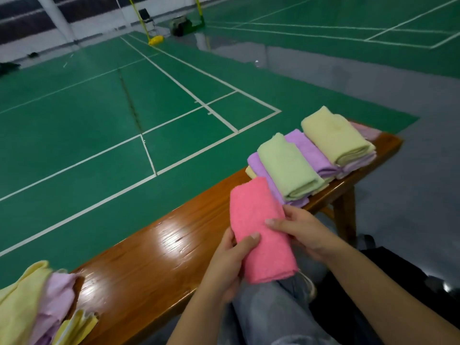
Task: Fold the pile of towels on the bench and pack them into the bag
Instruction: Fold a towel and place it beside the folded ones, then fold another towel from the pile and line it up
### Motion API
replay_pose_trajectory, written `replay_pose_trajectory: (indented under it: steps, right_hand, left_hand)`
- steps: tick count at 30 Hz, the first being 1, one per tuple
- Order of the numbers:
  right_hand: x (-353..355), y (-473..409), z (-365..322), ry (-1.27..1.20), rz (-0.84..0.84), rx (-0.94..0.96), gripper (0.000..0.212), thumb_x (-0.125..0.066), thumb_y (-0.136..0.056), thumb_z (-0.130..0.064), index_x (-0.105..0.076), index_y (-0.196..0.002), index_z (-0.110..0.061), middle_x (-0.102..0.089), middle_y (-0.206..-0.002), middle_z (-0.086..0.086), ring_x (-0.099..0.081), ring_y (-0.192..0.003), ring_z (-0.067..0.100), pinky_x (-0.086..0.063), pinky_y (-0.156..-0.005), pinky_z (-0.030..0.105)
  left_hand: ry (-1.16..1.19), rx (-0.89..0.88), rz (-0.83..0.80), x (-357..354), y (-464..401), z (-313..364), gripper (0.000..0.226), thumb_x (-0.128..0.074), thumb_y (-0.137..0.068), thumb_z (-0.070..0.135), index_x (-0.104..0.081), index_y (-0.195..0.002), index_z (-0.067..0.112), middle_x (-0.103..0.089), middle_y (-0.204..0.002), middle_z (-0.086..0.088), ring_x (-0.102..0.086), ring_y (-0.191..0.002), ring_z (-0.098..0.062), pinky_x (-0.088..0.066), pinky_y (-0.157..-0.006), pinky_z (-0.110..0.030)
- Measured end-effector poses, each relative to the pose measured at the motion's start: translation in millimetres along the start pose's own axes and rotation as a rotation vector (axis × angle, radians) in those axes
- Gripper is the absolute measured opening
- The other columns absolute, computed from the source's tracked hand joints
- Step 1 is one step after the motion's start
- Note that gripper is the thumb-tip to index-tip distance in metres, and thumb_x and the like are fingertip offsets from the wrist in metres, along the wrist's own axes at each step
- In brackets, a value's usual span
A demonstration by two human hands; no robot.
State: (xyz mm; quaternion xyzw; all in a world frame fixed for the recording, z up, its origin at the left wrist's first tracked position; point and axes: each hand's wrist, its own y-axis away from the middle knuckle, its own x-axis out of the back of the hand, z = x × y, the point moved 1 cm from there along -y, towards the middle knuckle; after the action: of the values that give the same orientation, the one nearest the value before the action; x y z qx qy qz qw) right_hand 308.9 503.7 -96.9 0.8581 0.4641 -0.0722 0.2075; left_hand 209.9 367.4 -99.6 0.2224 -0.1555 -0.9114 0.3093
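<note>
Two hands grip one folded pink towel [261, 232] above the near edge of the wooden tabletop [159, 257]. The left hand [231, 265] is closed on the towel's left long edge, thumb pressed flat on the top face and the other fingers hidden beneath. The right hand [301, 232] is closed on the right long edge, thumb lying across the top face and fingers wrapped under the cloth. The towel is a narrow rectangle; its long axis runs from the person's lap away toward the court floor [99, 120], tilted slightly left at the far end. Its far end lies over the tabletop, its near end hangs over grey trousers [268, 312].

Folded towels sit in overlapping stacks on the right part of the tabletop: a green towel [286, 168] on a purple towel [308, 150], and a yellow towel [333, 135] on top further right. Their long axes lie roughly parallel to the pink one. Unfolded yellow and pale purple towels form a loose pile [37, 302] at the tabletop's left end. A dark bag [388, 277], partly hidden by the right forearm, rests on the floor to the person's right.
</note>
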Motion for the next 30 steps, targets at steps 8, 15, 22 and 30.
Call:
replay_pose_trajectory:
  steps: [8, 15, 22, 30]
  right_hand:
    - [46.9, -24.3, -122.0, 0.263, 0.107, 0.214, 0.023, -0.066, -0.084, -0.005, -0.060, -0.104, -0.014, -0.068, -0.099, 0.002, -0.067, -0.082, 0.009, -0.055, -0.066, 0.022]
    - [107.2, -92.2, -156.3, 0.699, 0.295, -0.018, 0.043, -0.070, -0.085, -0.026, -0.058, -0.118, -0.001, -0.063, -0.103, 0.012, -0.061, -0.087, 0.025, -0.051, -0.077, 0.035]
    - [133.2, -108.9, -154.7, 0.921, 0.481, 0.066, 0.044, -0.068, -0.087, -0.028, -0.058, -0.122, -0.004, -0.061, -0.115, 0.014, -0.054, -0.089, 0.022, -0.037, -0.070, 0.025]
    - [134.8, -97.2, -143.0, 1.098, 0.551, 0.040, 0.049, -0.065, -0.087, -0.031, -0.052, -0.129, -0.009, -0.060, -0.122, 0.014, -0.056, -0.105, 0.028, -0.039, -0.078, 0.028]
  left_hand:
    - [-0.073, -0.123, -0.101, -86.2, -45.0, 75.8, 0.050, -0.068, -0.084, 0.023, -0.048, -0.130, 0.019, -0.064, -0.120, -0.002, -0.066, -0.105, -0.020, -0.057, -0.088, -0.041]
    - [-0.282, -0.026, -0.022, -131.5, -132.2, 83.9, 0.076, -0.070, -0.088, 0.020, -0.022, -0.147, 0.015, -0.046, -0.139, -0.018, -0.060, -0.112, -0.035, -0.053, -0.091, -0.051]
    - [-0.576, -0.073, -0.087, -147.4, -147.2, 71.0, 0.071, -0.060, -0.091, 0.017, -0.022, -0.150, 0.031, -0.054, -0.121, -0.011, -0.064, -0.091, -0.029, -0.056, -0.085, -0.050]
    - [-0.729, -0.117, -0.125, -141.9, -139.0, 72.3, 0.062, -0.055, -0.094, 0.015, -0.029, -0.150, 0.023, -0.046, -0.140, -0.009, -0.060, -0.093, -0.019, -0.055, -0.090, -0.038]
